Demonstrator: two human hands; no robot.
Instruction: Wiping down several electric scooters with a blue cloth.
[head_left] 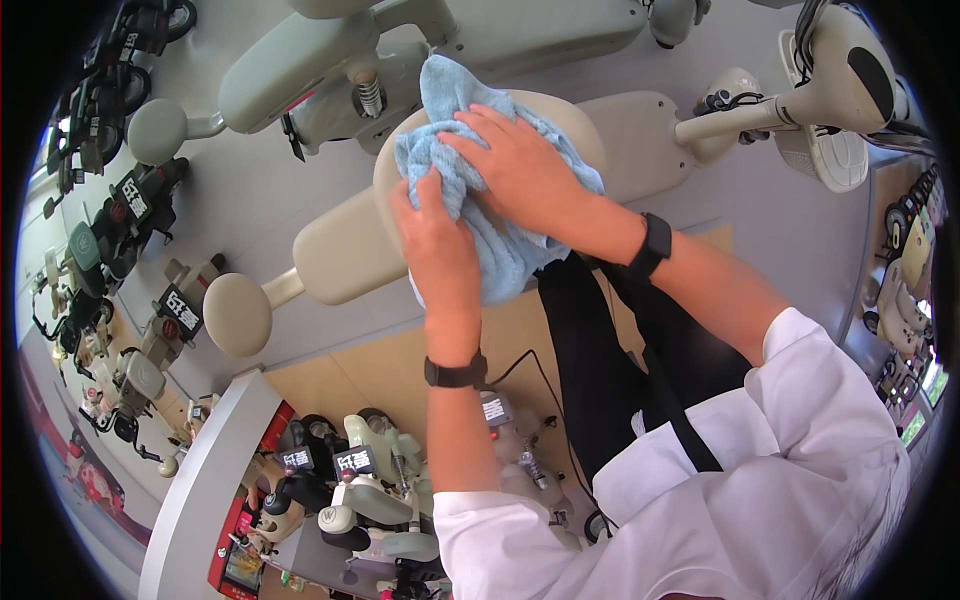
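Observation:
A light blue towel [510, 265] lies bunched over the cream seat [565, 115] of an electric scooter. My left hand [437, 235] is closed on the towel's near left part, with some fingers tucked into its folds. My right hand [520, 165] rests on top of the cloth, fingers stretched out and a little apart; its thumb is hidden. One corner of the towel sticks up beyond my right fingertips. Left of the main seat is a longer cream rear seat [350, 245], with a round cream backrest pad [238, 315] at its end.
The scooter's footboard [635, 145] and handlebar column [740, 122] extend to the right. A grey-green scooter [300, 70] stands close beyond. More scooters [375, 470] are behind a white curved partition [205, 490] at lower left. Several dark scooters [135, 200] line the left side.

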